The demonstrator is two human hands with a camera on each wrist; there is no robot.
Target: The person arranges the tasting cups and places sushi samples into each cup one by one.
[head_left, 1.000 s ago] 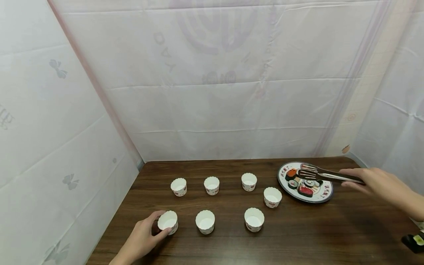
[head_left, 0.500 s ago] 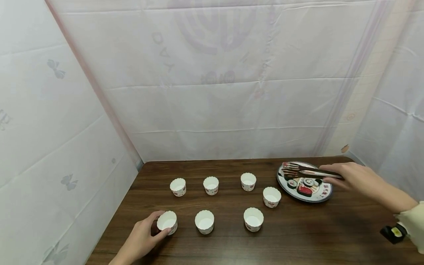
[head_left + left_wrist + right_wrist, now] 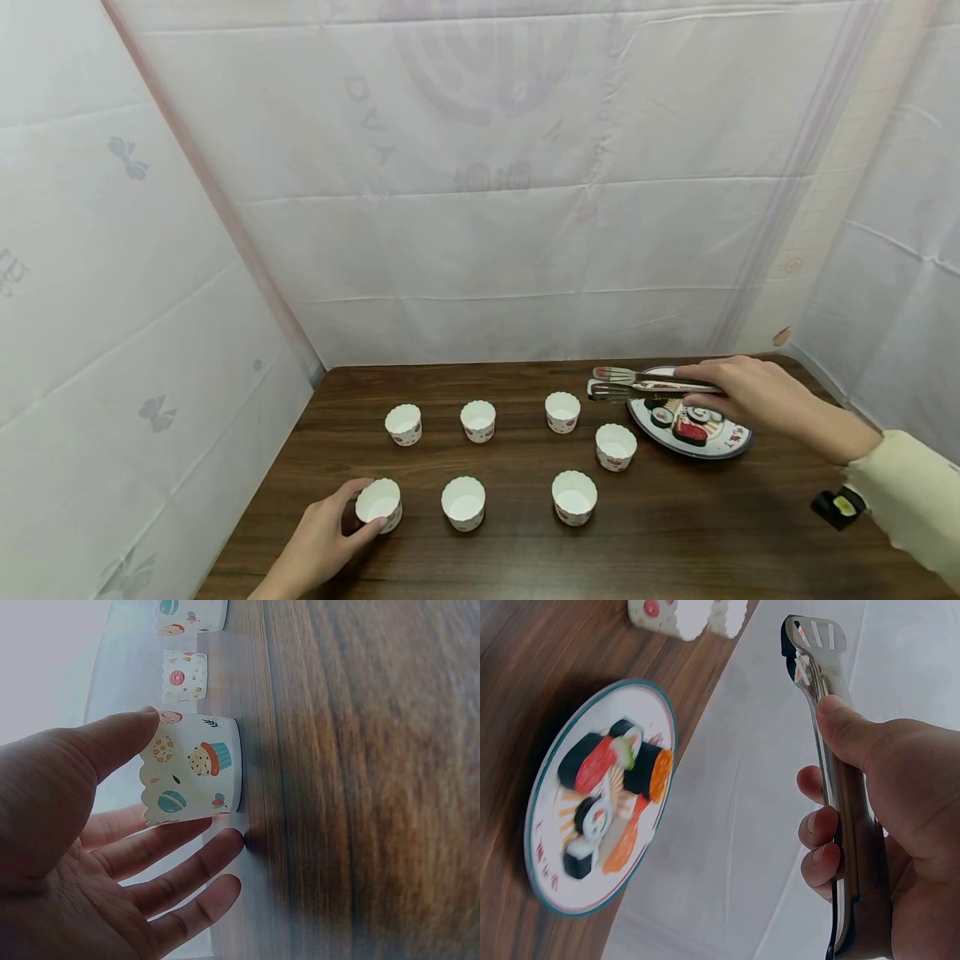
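My left hand [image 3: 322,529] holds a white paper baking cup [image 3: 193,769] at the table's front left, thumb on one side and fingers on the other. Cupcake prints decorate its wall, and the other fingers are spread below it. My right hand [image 3: 750,396] grips metal serving tongs [image 3: 847,810] with slotted ends, above the table at the right. Between their tips is a small sushi piece [image 3: 788,649], dark with some white and orange, mostly hidden by the metal. The tongs' tips hover just right of a back-row cup [image 3: 562,412]. Behind my right hand lies a sushi plate [image 3: 544,889].
Several more paper cups stand on the brown wooden table [image 3: 510,567], including one [image 3: 616,448] near the plate and one [image 3: 463,503] beside the held cup. Several sushi pieces [image 3: 592,763] lie on the plate. White cloth [image 3: 480,250] hangs behind and at the sides.
My right hand has moved left with the tongs, from over the plate toward the back-row cup. The left hand stays at its cup.
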